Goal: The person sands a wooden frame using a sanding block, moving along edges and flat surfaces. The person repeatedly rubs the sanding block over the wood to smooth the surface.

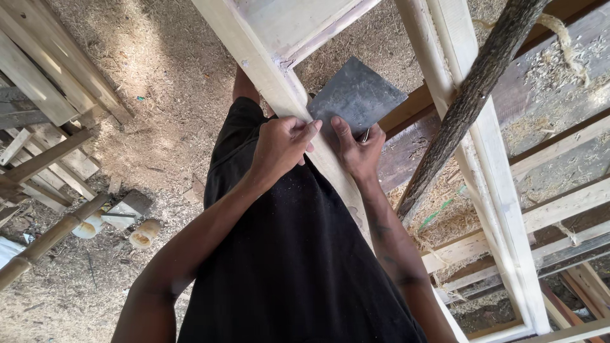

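my left hand (pixel 279 145) curled shut on the rail (pixel 279 86) edge, right hand (pixel 357 151) pinching the grey scraper (pixel 356 95) flat vs the rail, sawdust floor (pixel 159 70) below, branch (pixel 473 95) at right

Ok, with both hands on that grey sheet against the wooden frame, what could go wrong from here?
The left hand and right hand both pinch the dark grey sheet at its lower edge against the pale frame rail; bare fingers could be scraped or cut by that edge. The grip covers little of the sheet, so it may slip. The leaning branch could get knocked.
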